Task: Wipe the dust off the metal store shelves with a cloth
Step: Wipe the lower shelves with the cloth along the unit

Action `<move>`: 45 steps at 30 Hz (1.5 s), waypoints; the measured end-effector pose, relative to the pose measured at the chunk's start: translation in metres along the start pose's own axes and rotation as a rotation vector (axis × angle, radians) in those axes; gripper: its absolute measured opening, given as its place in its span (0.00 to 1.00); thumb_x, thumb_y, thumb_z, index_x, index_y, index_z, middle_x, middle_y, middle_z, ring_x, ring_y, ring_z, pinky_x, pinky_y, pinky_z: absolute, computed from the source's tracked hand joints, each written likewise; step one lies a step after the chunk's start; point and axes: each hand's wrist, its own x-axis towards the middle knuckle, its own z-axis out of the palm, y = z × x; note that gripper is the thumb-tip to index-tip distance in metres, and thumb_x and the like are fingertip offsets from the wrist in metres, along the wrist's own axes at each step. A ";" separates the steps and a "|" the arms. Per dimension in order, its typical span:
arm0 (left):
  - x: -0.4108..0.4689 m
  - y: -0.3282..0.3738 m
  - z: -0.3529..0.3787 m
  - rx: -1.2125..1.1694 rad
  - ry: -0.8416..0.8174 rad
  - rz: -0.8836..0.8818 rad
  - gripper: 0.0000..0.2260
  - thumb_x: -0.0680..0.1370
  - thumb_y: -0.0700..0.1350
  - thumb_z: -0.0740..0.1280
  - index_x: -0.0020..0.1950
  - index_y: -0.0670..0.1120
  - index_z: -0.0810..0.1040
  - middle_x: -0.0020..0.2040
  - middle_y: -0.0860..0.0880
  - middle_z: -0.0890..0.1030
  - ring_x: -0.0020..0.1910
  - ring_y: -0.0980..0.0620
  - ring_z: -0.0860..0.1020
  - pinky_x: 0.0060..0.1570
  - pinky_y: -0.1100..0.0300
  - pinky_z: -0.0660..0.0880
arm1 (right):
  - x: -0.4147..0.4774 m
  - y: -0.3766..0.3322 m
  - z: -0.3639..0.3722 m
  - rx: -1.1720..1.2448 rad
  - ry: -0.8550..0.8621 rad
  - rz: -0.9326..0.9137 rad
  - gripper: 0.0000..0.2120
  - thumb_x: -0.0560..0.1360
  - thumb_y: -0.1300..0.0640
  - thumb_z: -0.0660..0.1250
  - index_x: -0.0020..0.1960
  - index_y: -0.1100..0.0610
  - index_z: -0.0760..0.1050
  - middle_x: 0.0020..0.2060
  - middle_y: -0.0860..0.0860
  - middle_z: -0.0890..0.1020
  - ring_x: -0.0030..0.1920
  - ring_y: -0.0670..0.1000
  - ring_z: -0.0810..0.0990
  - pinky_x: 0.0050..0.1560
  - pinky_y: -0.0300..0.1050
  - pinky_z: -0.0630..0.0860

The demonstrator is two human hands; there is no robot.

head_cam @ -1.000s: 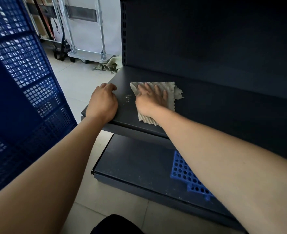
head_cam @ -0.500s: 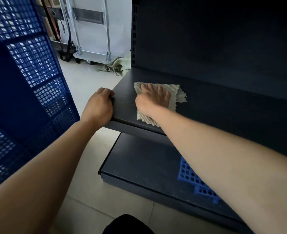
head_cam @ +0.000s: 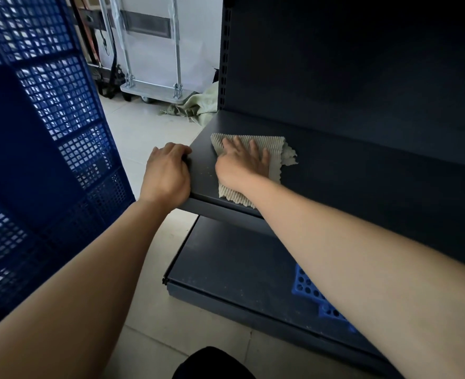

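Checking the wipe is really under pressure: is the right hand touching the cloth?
Touching. The head view shows the right hand pressed flat on the cloth.

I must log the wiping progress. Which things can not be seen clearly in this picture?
Head view only:
- Shelf under the cloth: covered by the cloth and the right hand.
- Left hand fingertips: curled over the shelf's side edge.
- Blue tray on the bottom shelf: mostly behind the right forearm.
- Shelf's right end: too dark, cut off by the frame.

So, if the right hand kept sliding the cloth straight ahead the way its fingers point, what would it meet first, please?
Probably the dark back panel of the shelf. The right hand lies flat on the cloth, and the surface ahead looks bare, though the shadow hides detail.
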 end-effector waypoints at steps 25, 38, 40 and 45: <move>-0.006 0.000 0.001 -0.094 0.075 -0.050 0.25 0.71 0.41 0.47 0.63 0.38 0.72 0.61 0.38 0.75 0.61 0.39 0.69 0.66 0.48 0.63 | 0.019 -0.013 0.001 0.081 -0.079 -0.183 0.25 0.80 0.53 0.48 0.76 0.43 0.53 0.77 0.43 0.50 0.77 0.50 0.42 0.74 0.54 0.35; -0.039 -0.007 -0.019 -0.213 0.273 -0.291 0.16 0.80 0.39 0.51 0.66 0.39 0.69 0.66 0.40 0.70 0.65 0.44 0.69 0.66 0.51 0.65 | -0.027 -0.018 -0.002 0.192 -0.182 -0.435 0.20 0.82 0.49 0.50 0.74 0.45 0.62 0.75 0.45 0.61 0.75 0.50 0.55 0.74 0.48 0.46; -0.038 0.007 -0.021 -0.153 0.265 -0.171 0.16 0.78 0.38 0.53 0.64 0.38 0.70 0.64 0.39 0.71 0.64 0.42 0.69 0.66 0.48 0.65 | -0.034 -0.008 -0.019 0.523 -0.069 -0.343 0.17 0.81 0.51 0.55 0.66 0.55 0.75 0.64 0.51 0.77 0.65 0.51 0.72 0.67 0.43 0.64; -0.021 0.052 -0.009 0.085 -0.112 -0.001 0.21 0.79 0.53 0.55 0.71 0.48 0.65 0.75 0.42 0.59 0.74 0.42 0.56 0.73 0.47 0.47 | -0.032 0.030 -0.043 0.432 0.332 -0.165 0.13 0.79 0.56 0.56 0.50 0.58 0.80 0.51 0.55 0.83 0.51 0.58 0.79 0.49 0.50 0.75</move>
